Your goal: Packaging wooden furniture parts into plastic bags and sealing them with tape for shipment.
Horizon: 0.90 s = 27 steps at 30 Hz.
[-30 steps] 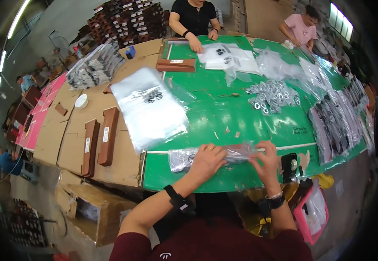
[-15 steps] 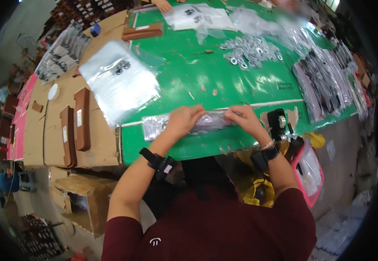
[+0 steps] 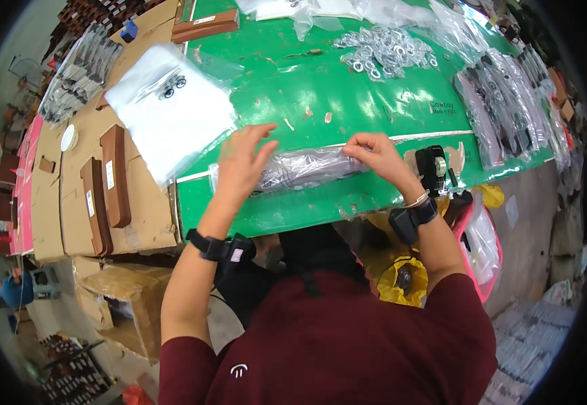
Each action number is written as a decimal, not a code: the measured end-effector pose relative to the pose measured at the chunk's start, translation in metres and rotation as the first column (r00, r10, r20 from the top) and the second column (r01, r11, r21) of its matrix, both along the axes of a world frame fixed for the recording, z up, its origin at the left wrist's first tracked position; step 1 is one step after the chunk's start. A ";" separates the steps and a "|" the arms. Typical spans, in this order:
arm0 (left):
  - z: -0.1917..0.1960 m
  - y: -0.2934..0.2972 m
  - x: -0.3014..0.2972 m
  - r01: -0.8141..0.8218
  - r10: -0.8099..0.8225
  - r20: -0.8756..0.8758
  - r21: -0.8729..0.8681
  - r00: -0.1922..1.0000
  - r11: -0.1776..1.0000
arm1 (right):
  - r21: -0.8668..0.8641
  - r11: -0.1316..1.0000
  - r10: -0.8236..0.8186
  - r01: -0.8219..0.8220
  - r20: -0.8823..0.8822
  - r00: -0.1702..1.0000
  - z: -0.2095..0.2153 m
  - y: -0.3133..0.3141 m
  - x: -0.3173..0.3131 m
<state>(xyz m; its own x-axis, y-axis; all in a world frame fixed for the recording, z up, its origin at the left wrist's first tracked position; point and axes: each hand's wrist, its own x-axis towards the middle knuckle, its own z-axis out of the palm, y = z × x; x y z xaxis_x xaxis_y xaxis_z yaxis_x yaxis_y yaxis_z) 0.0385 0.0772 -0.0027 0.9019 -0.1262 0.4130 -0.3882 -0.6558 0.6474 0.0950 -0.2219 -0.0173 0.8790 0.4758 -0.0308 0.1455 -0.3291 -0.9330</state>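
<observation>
A long, narrow package wrapped in clear plastic (image 3: 313, 167) lies crosswise on the green table top near its front edge. Over its left end is my left hand (image 3: 239, 160), open, with thumb and fingers apart; whether the palm touches the wrap is hard to tell. My right hand (image 3: 382, 160) pinches the plastic at the package's right end between thumb and fingers. What the wrap contains shows only as a pale, greyish shape.
Left stand a stack of clear plastic bags (image 3: 172, 111) and two brown wooden pieces (image 3: 116, 177) on cardboard. A tape dispenser (image 3: 432, 169) sits right of my right hand. Farther off are a heap of bagged metal rings (image 3: 388, 50) and a row of wrapped packages (image 3: 502, 108).
My left hand has come off the package's middle, moved left and spread its fingers. My right hand stays at the right end. The view has shifted, and another person's hand has left it.
</observation>
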 end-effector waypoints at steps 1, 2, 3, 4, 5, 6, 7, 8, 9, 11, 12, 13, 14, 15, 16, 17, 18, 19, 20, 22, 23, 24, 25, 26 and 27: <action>-0.002 0.010 -0.009 -0.091 0.088 0.025 0.151 0.996 0.984 | -0.008 1.000 -0.007 0.007 0.022 1.000 0.004 0.002 -0.001; -0.007 0.019 -0.013 -0.181 0.171 0.060 0.300 0.983 0.937 | -0.006 1.000 -0.004 0.004 0.014 1.000 0.002 0.004 0.000; -0.019 0.025 -0.015 -0.173 0.174 0.020 0.281 0.985 0.944 | -0.007 1.000 -0.020 0.020 0.025 1.000 0.000 0.004 0.001; -0.020 0.025 -0.019 -0.173 0.175 0.016 0.279 0.984 0.945 | -0.012 0.999 -0.037 0.038 0.039 0.999 -0.001 0.004 0.000; -0.021 0.025 -0.023 -0.177 0.186 -0.001 0.307 0.983 0.935 | -0.015 0.999 -0.036 0.037 0.035 0.999 -0.004 0.004 -0.001; -0.022 0.024 -0.026 -0.179 0.196 -0.017 0.335 0.980 0.925 | 0.025 0.996 -0.085 0.084 0.038 0.996 -0.007 0.004 -0.002; -0.020 0.023 -0.027 -0.181 0.200 -0.022 0.332 0.980 0.926 | 0.065 0.990 -0.132 0.129 0.040 0.990 -0.009 0.005 -0.003; -0.018 0.022 -0.027 -0.198 0.221 -0.027 0.346 0.975 0.917 | 0.060 0.990 -0.129 0.126 0.037 0.991 -0.009 0.006 -0.003; -0.016 0.021 -0.028 -0.214 0.242 -0.033 0.359 0.970 0.908 | -0.016 0.983 -0.179 0.181 0.091 0.980 -0.007 0.006 -0.003; -0.015 0.022 -0.028 -0.216 0.243 -0.035 0.352 0.969 0.911 | -0.090 0.967 -0.225 0.239 0.145 0.964 -0.001 0.011 -0.002; -0.015 0.022 -0.028 -0.217 0.243 -0.033 0.346 0.969 0.913 | -0.161 0.946 -0.231 0.281 0.276 0.933 0.003 0.016 -0.003; -0.017 0.023 -0.027 -0.216 0.243 -0.036 0.345 0.969 0.914 | -0.224 0.917 -0.221 0.330 0.403 0.888 0.007 0.020 -0.002; -0.018 0.024 -0.026 -0.207 0.225 -0.015 0.339 0.974 0.918 | -0.227 0.917 -0.221 0.329 0.400 0.890 0.007 0.022 -0.002; -0.020 0.025 -0.025 -0.199 0.208 0.007 0.333 0.978 0.922 | -0.209 0.912 -0.215 0.353 0.488 0.846 0.007 0.023 -0.002; -0.020 0.025 -0.025 -0.197 0.208 0.003 0.332 0.978 0.923 | -0.190 0.907 -0.209 0.375 0.571 0.794 0.007 0.024 -0.002; -0.019 0.024 -0.025 -0.196 0.209 -0.005 0.322 0.978 0.926 | -0.194 0.907 -0.208 0.375 0.568 0.796 0.006 0.024 -0.001; -0.018 0.023 -0.025 -0.195 0.210 -0.012 0.313 0.978 0.929 | -0.194 0.901 -0.200 0.389 0.608 0.768 0.006 0.024 0.001; -0.017 0.022 -0.025 -0.192 0.208 -0.019 0.313 0.978 0.930 | -0.195 0.894 -0.193 0.403 0.644 0.740 0.004 0.023 0.001; -0.015 0.021 -0.026 -0.205 0.226 -0.026 0.329 0.974 0.922 | -0.198 0.894 -0.194 0.403 0.639 0.744 0.003 0.023 0.001; -0.016 0.022 -0.026 -0.217 0.244 -0.035 0.347 0.969 0.912 | -0.167 0.907 -0.229 0.388 0.578 0.783 0.002 0.024 0.004; -0.018 0.023 -0.026 -0.219 0.246 -0.042 0.325 0.968 0.920 | -0.166 0.907 -0.229 0.387 0.577 0.784 -0.001 0.022 0.007; -0.019 0.024 -0.026 -0.222 0.247 -0.047 0.302 0.968 0.927 | -0.172 0.920 -0.249 0.351 0.435 0.865 -0.005 0.017 0.012; -0.020 0.025 -0.028 -0.225 0.250 -0.047 0.303 0.967 0.926 | -0.172 0.934 -0.257 0.312 0.283 0.924 -0.010 0.013 0.016; -0.020 0.024 -0.027 -0.228 0.257 -0.061 0.300 0.964 0.926 | -0.169 0.934 -0.257 0.313 0.289 0.922 -0.014 0.009 0.021; -0.019 0.023 -0.025 -0.231 0.264 -0.075 0.297 0.962 0.926 | -0.161 0.955 -0.217 0.251 0.205 0.955 -0.019 0.004 0.026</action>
<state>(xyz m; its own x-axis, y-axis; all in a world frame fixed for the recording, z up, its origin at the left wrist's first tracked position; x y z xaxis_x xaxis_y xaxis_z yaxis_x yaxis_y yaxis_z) 0.0135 0.0997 -0.0217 0.9576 0.0107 0.2878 -0.1256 -0.8838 0.4507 0.1214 -0.2182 -0.0360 0.9634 0.2576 0.0741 0.2064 -0.5366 -0.8182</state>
